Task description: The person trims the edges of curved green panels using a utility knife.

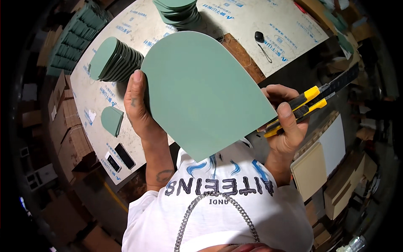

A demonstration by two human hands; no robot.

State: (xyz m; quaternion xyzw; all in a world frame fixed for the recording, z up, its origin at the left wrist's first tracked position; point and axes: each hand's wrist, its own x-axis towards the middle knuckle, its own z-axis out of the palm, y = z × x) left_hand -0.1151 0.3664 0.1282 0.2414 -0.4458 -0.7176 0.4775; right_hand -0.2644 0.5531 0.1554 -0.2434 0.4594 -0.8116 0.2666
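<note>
A large pale green panel (205, 92), rounded at one end and pointed at its near and right corners, is held up in front of my chest. My left hand (137, 98) is closed on its left edge, thumb along the rim and the other fingers hidden behind. A utility knife (310, 105) with a yellow and black handle and a long dark blade rests in my right hand (287, 115). That hand's fingers close round the handle beside the panel's right corner. Whether they also pinch the panel I cannot tell.
Stacks of similar green panels stand at the table's left (103, 59) and far side (178, 10). A smaller green piece (111, 119) and two phones (121, 155) lie at left. A small black corded object (259, 37) lies far right. Cardboard boxes (69, 138) surround the table.
</note>
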